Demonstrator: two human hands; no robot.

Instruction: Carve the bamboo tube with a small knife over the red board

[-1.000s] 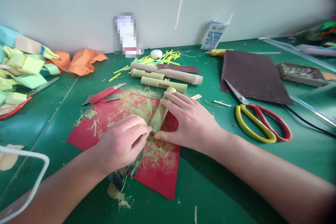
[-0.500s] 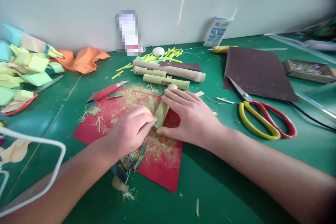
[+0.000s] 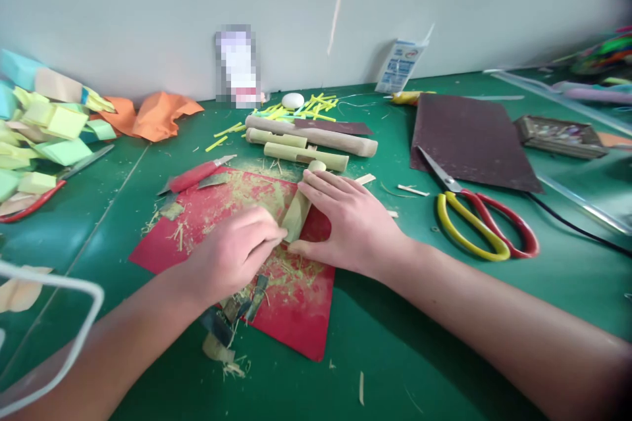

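A pale bamboo piece [image 3: 296,214] lies slanted over a red sheet [image 3: 306,322] strewn with shavings and dust. My right hand [image 3: 353,220] holds it from the right, fingers over its far part and thumb by its near end. Closed in a pinch, my left hand [image 3: 241,247] touches the piece's near left edge; whatever sits between its fingertips is hidden. A red-handled knife [image 3: 195,176] lies beyond my left hand, at the sheet's far left edge. Strips of dark sandpaper [image 3: 257,296] lie below that hand.
Several bamboo tubes [image 3: 306,156] lie behind my hands, near yellow strips [image 3: 323,107] and a white egg-shaped object [image 3: 293,101]. Scissors [image 3: 467,210] rest at right, tips on a dark brown sheet [image 3: 469,138]. Folded paper [image 3: 64,118] and an orange cloth-like sheet [image 3: 165,117] are piled at left.
The whole view has shifted slightly, so things sit a little further left. Both hands keep nearly the same place on the bamboo piece; my left hand has moved only slightly.
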